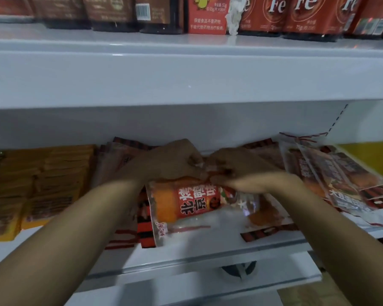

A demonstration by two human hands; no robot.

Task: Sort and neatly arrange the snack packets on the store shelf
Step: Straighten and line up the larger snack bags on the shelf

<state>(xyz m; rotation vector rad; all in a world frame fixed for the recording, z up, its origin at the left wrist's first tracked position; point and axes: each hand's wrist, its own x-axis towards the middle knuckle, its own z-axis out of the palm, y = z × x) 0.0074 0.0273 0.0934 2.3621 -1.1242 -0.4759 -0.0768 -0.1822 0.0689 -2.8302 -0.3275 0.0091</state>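
On the white lower shelf (208, 252) lies a clear snack packet (186, 202) with an orange sausage and a red label. My left hand (170, 162) and my right hand (237, 171) both grip its far edge, fingers curled, thumbs close together. More red-and-black striped packets (124, 155) lie under and behind it, partly hidden by my arms. A loose fan of similar packets (332, 177) leans at the right.
Stacks of yellow-orange packets (40, 184) fill the left of the lower shelf. The upper shelf (186, 69) carries brown pouches (106, 12) and red pouches (301, 14). A yellow panel (372, 160) stands at far right.
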